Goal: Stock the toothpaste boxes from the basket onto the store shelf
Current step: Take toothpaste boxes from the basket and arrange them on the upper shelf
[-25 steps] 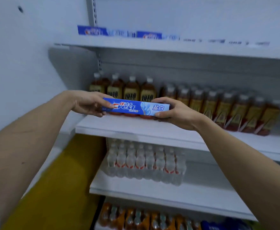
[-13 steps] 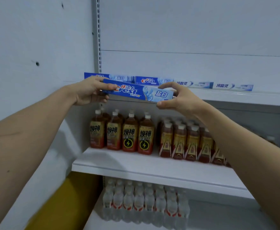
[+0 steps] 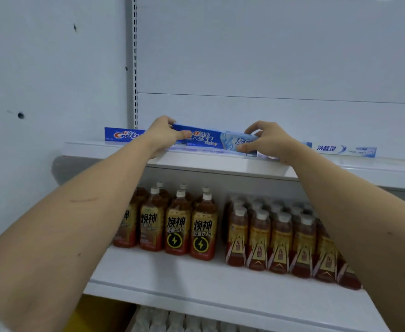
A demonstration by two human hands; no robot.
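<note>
setting: white store shelving against a pale wall, a slotted metal upright [image 3: 134,68] running up the back panel.
toothpaste box: a long blue crest carton [image 3: 206,139] held level, low over the front of the top shelf [image 3: 220,164], lengthwise along it; whether its underside touches the board yet cannot be told.
left hand: the left hand [image 3: 164,136] grips the carton's left end, fingers curled over the top, thumb on the front face.
right hand: the right hand [image 3: 267,141] pinches the right end, thumb below and fingers above.
handling: likely light, thin card over a tube; stiff along its length but easily dented on the broad faces. glossy print may slide under loose fingers. the two ends, as held, look the safest place to take hold.
neighbours: another blue crest box [image 3: 122,134] sits at the shelf's far left, partly behind the left wrist; a white toothpaste box [image 3: 345,149] lies to the right.
below: brown drink bottles [image 3: 189,226] in rows on the next shelf, then clear bottles [image 3: 172,322] lower down.
basket: not in view.
</note>
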